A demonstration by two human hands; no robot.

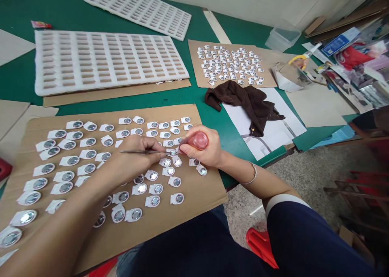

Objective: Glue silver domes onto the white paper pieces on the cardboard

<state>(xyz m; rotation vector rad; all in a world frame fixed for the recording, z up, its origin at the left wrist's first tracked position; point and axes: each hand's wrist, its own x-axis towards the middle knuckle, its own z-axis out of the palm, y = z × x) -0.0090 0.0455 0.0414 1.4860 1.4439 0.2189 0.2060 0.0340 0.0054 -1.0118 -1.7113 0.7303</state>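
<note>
My left hand (133, 155) is closed on thin metal tweezers (141, 151), their tips near one of the small round metallic discs. A soft reddish, see-through squeeze bottle (199, 140) is gripped in my right hand (209, 149), its narrow end pointing down and left at the same disc. Both hands meet above a brown cardboard sheet (194, 194). Rows of shiny round discs on white paper tabs, such as this disc (179, 198), lie across it. My left forearm hides some of them.
Behind the cardboard lie a white foam tray (109, 58) with many slots and a second foam tray (139, 9). Another cardboard sheet (194, 62) holds more tabbed discs. To the right are a brown cloth (243, 101), a clear plastic box (282, 38) and a cluttered pile.
</note>
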